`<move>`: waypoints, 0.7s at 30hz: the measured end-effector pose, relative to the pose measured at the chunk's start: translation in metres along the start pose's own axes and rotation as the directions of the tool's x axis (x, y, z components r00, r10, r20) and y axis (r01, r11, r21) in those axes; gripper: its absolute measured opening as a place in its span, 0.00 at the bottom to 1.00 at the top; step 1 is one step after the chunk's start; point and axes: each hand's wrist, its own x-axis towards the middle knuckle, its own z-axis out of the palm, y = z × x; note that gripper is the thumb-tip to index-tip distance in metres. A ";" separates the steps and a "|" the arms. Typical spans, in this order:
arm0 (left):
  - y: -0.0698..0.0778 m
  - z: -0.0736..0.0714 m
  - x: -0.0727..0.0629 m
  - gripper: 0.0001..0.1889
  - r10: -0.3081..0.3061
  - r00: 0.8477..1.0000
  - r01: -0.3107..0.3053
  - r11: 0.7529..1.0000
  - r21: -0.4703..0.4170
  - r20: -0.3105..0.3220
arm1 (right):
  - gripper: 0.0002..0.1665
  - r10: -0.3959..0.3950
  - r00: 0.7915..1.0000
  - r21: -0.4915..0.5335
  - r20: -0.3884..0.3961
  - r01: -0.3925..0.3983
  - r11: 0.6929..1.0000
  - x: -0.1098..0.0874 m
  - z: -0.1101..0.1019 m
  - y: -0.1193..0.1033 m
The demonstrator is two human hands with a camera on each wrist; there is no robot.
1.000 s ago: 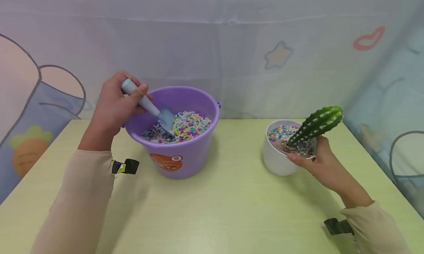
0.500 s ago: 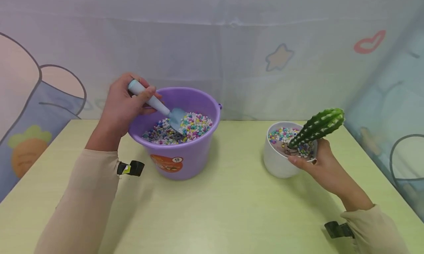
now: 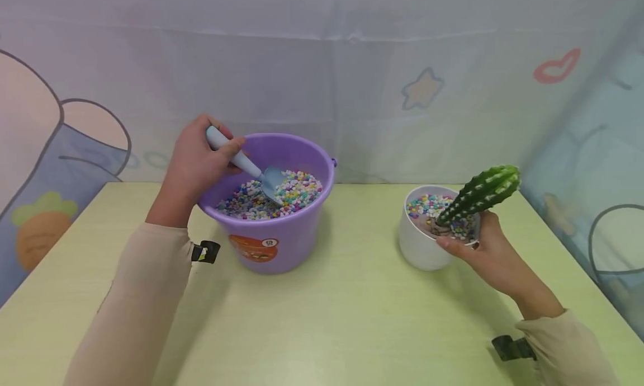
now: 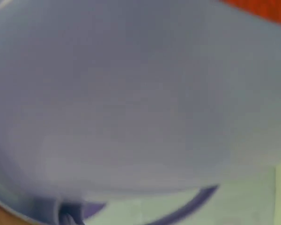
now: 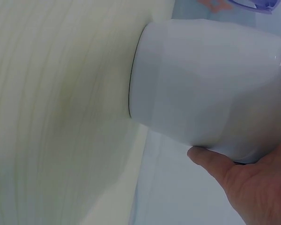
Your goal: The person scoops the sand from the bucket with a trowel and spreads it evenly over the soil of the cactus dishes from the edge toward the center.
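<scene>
My left hand (image 3: 198, 156) grips the pale blue handle of a small toy shovel (image 3: 244, 162) over the left rim of a purple bucket (image 3: 287, 243). The shovel's blade rests among multicoloured pebbles (image 3: 302, 190) inside, its tip partly buried. My right hand (image 3: 495, 263) holds a white pot (image 3: 425, 249) by its right side, thumb at the front rim and the other fingers mostly hidden behind. A green cactus (image 3: 480, 193) leans right in the pot, with similar pebbles around its base and a bare greyish patch at front left. The left wrist view is filled by the bucket's wall (image 4: 131, 103).
Both containers stand on a pale yellow-green table (image 3: 327, 319), the bucket left of centre and the pot to the right. A printed cloth (image 3: 372, 106) hangs close behind and along the right side. An orange label (image 3: 254, 248) is on the bucket's front.
My left hand has moved right and slightly down, carrying the shovel's blade rightward through the pebbles. My right hand and the pot stay in place.
</scene>
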 end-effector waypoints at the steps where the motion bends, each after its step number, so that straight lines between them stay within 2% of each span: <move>1: 0.000 0.001 0.000 0.18 -0.026 1.000 0.026 0.999 0.023 -0.016 | 0.47 -0.002 1.000 -0.003 -0.001 0.002 1.000 0.000 -0.001 0.000; 3: 0.002 0.003 0.000 0.21 -0.058 0.998 0.060 0.997 0.058 -0.032 | 0.46 -0.013 1.000 -0.003 -0.001 0.013 1.000 0.000 -0.001 0.001; 5: 0.003 0.004 0.001 0.21 -0.063 0.998 0.064 0.996 0.057 -0.029 | 0.47 -0.021 1.000 -0.009 -0.004 0.021 1.000 0.000 -0.001 0.002; 8: 0.002 0.004 0.001 0.17 -0.013 1.000 0.013 1.000 0.021 0.020 | 0.47 -0.025 1.000 -0.014 -0.004 0.025 1.000 0.000 -0.002 0.001; 10: 0.000 0.003 0.000 0.13 0.048 0.997 -0.047 0.999 -0.020 0.067 | 0.47 -0.023 1.000 -0.016 -0.005 0.023 1.000 0.000 -0.003 0.001; 12: -0.002 0.002 0.000 0.10 0.121 0.985 -0.112 0.991 -0.072 0.125 | 0.47 -0.017 1.000 -0.015 -0.005 0.017 1.000 -0.001 -0.004 0.000; 15: -0.004 -0.001 -0.001 0.07 0.213 0.953 -0.188 0.974 -0.129 0.214 | 0.47 -0.016 1.000 -0.013 -0.004 0.016 1.000 0.000 -0.004 -0.001; 17: -0.004 -0.002 -0.002 0.06 0.246 0.932 -0.213 0.966 -0.149 0.265 | 0.47 -0.021 1.000 -0.013 -0.005 0.021 1.000 0.000 -0.004 0.000; 19: -0.003 -0.002 -0.002 0.06 0.243 0.927 -0.206 0.966 -0.156 0.286 | 0.46 -0.034 0.999 -0.014 -0.010 0.033 0.999 0.000 -0.004 0.000; 21: 0.000 0.000 -0.002 0.07 0.198 0.941 -0.168 0.977 -0.128 0.275 | 0.45 -0.038 0.999 -0.012 -0.015 0.038 0.999 0.001 -0.004 0.001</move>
